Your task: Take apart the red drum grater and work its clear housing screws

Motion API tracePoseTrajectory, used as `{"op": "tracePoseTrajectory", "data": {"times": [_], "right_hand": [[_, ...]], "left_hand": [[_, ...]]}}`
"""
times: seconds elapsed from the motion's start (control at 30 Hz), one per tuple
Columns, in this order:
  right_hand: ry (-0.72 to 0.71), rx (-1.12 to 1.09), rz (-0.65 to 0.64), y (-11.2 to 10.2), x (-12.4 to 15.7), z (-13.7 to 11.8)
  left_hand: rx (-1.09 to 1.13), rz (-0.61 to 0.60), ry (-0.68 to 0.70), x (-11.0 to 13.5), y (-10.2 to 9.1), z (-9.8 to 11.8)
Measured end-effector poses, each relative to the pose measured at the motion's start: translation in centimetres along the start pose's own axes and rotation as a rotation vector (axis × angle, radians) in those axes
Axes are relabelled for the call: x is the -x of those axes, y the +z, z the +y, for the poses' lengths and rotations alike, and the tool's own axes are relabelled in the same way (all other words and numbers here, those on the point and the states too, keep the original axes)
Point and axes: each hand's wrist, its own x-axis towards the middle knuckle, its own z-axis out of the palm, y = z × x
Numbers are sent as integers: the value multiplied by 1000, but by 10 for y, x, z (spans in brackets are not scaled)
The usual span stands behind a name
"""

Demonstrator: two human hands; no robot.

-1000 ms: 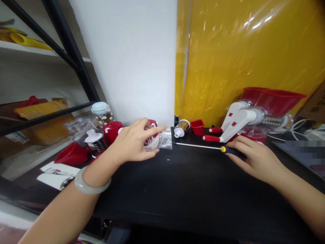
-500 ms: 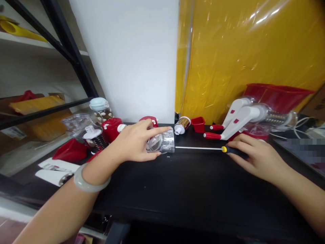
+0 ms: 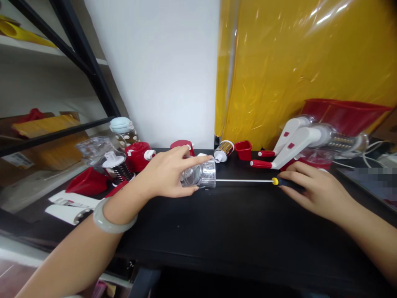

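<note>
While hands (image 3: pixel 169 171) (image 3: pixel 319 192) hold clear housing (image 3: pixel 207 174) left, screwdriver (image 3: pixel 254 181) right, open tabletop (image 3: pixel 235 223) reaches the near edge (image 3: pixel 173 257)

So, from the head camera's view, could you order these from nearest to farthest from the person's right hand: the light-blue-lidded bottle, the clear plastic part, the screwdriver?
1. Screwdriver: held in the right hand.
2. Clear plastic part: mid-table, in the left hand's grasp.
3. Light-blue-lidded bottle: off at the back left, beyond the left hand.
</note>
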Motion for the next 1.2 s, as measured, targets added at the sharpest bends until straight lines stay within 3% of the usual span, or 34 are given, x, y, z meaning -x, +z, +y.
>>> {"op": "tracePoseTrajectory", "data": {"times": [0.23,0.53,0.93,1.1,1.2], "right_hand": [[-30,97,12,-2,1,0],[-135,251,127,-8,-3,-5],[-136,374,236,-10,-1,-10],[-147,389,346,-10,5,-9],[-105,367,339,-11,8,-4]], "left_hand": [[12,-16,-6,1,0,-1],[29,-10,1,1,1,-3],[62,3,-11,2,-1,-4],[115,-4,0,2,-2,-4],[119,-7,0,2,-3,-4]]}}
